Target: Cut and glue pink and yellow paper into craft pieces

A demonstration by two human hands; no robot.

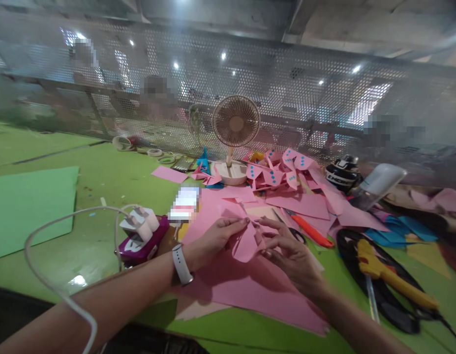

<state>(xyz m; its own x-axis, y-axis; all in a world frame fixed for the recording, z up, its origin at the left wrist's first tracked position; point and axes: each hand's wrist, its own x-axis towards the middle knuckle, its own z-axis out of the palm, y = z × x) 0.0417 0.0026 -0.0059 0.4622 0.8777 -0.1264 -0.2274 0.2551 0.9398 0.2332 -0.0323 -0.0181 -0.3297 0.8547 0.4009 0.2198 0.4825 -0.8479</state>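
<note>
A small folded piece of pink paper (245,244) is held up over larger pink sheets (264,290). My left hand (221,236) pinches its upper left part between thumb and fingers, a white-banded watch (182,264) on that wrist. On the paper's right edge is my right hand (287,250), its thumb and fingers bent around the fold with the index finger raised apart. Just beyond the right hand lie a red-orange cutter (312,230) and the dark handle loops of scissors (298,236), partly covered.
Behind stand a small fan (236,120) and a pile of folded pink paper shapes (277,167). A yellow glue gun (393,275) rests on a black holder at right. On the left are a phone (185,202), white chargers (141,223), a cable and a green sheet (32,211).
</note>
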